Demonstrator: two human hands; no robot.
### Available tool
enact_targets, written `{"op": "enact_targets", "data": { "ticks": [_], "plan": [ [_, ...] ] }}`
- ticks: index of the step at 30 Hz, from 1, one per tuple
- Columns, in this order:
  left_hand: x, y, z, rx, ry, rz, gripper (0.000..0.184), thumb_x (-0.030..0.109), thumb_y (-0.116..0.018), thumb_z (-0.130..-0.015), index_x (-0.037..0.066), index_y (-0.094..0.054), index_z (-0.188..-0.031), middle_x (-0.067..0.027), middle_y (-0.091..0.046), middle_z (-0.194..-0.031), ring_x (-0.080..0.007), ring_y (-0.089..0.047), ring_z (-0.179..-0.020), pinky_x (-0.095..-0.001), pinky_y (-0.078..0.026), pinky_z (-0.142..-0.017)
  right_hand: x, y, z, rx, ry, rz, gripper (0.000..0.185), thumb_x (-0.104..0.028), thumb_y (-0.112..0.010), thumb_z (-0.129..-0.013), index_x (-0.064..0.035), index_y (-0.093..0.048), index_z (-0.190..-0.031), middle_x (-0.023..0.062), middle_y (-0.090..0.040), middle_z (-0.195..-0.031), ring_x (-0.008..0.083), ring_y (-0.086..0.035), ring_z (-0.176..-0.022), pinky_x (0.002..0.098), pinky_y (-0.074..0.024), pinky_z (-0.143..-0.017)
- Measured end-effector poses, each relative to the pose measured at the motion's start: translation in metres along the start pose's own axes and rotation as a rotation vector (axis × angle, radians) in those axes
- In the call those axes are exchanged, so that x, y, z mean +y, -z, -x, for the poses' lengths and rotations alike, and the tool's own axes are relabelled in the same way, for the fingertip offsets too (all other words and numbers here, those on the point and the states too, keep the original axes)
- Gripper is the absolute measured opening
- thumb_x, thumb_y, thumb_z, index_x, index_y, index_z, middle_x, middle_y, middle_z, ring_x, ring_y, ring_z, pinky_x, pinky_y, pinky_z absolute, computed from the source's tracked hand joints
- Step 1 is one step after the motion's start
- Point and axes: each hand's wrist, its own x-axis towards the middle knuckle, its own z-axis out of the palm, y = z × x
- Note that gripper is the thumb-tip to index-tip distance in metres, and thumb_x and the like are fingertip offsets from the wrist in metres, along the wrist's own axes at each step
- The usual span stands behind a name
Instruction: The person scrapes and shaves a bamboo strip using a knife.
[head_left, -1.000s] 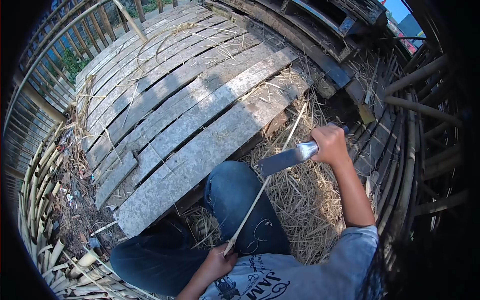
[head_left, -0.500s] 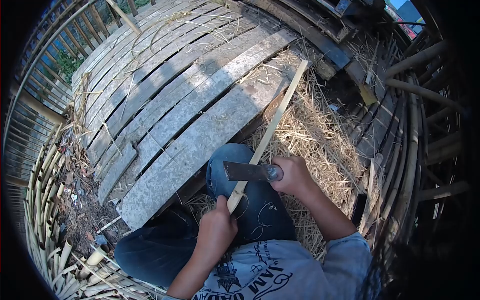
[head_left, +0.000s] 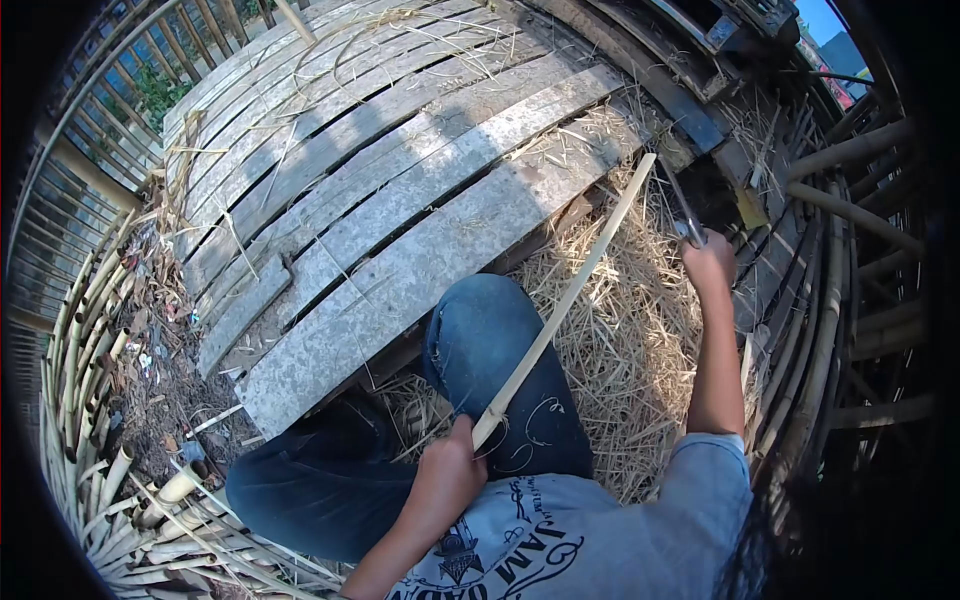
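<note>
A long pale bamboo strip (head_left: 570, 297) slants across my raised knee, its far end above the heap of shavings. My left hand (head_left: 448, 468) is closed around the strip's near end, close to my lap. Out to the right, my right hand (head_left: 708, 264) grips the handle of a knife (head_left: 686, 208). The blade points away from me and shows nearly edge-on, apart from the strip. A few thin curled shavings (head_left: 537, 425) lie on my trouser leg.
Weathered wooden planks (head_left: 380, 235) with gaps between them form a platform ahead. Loose bamboo shavings (head_left: 625, 370) pile up right of my knee. Cut bamboo poles (head_left: 85, 345) are stacked at left, and more poles (head_left: 815, 300) stand along the right side.
My right hand has swung the knife off the strip, forward and to the right. The left hand keeps its hold on the strip, and the view has shifted slightly.
</note>
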Motion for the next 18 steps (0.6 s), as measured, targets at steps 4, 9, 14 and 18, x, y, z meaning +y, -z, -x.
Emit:
{"op": "enact_targets", "data": {
  "ticks": [4,9,14,18],
  "plan": [
    [0.012,0.004,-0.026,0.027,-0.080,-0.009,0.021,-0.001,-0.062,-0.077,-0.003,-0.049,-0.094,-0.0283,-0.061,-0.067,-0.0465,-0.063,-0.066,-0.0538,-0.051,-0.062,0.006,-0.025,0.080,-0.032,0.214,-0.563,0.024,-0.021,-0.065,-0.074,0.0005,-0.056,-0.071,0.0140,-0.058,-0.058,0.0311,-0.052,-0.051,0.0367,-0.0433,-0.054],
    [0.017,0.012,-0.034,0.001,-0.073,-0.152,0.021,0.000,-0.062,-0.077,-0.002,-0.048,-0.093,-0.0269,-0.061,-0.066,-0.0453,-0.064,-0.065,-0.0529,-0.051,-0.061,-0.036,-0.020,0.144,-0.248,0.639,-0.497,0.020,-0.020,-0.071,-0.063,-0.0058,-0.058,-0.070,0.0122,-0.060,-0.060,0.0306,-0.061,-0.056,0.0378,-0.0480,-0.055],
    [0.025,0.004,-0.021,0.048,-0.032,-0.119,0.021,0.000,-0.061,-0.079,-0.003,-0.046,-0.093,-0.0266,-0.061,-0.064,-0.0445,-0.064,-0.063,-0.0521,-0.051,-0.058,-0.036,-0.063,0.089,-0.124,0.768,-0.473,0.017,-0.011,-0.069,-0.059,-0.0030,-0.055,-0.066,0.0167,-0.059,-0.060,0.0368,-0.058,-0.054,0.0396,-0.0454,-0.053],
    [0.027,0.007,-0.017,0.067,-0.042,-0.149,0.020,-0.001,-0.060,-0.079,-0.002,-0.046,-0.093,-0.0273,-0.061,-0.065,-0.0442,-0.064,-0.063,-0.0514,-0.052,-0.058,-0.010,-0.073,0.013,-0.174,0.126,-0.516,0.023,-0.019,-0.066,-0.075,0.0004,-0.058,-0.065,0.0173,-0.061,-0.061,0.0285,-0.058,-0.052,0.0410,-0.0438,-0.054]
  ]
}}
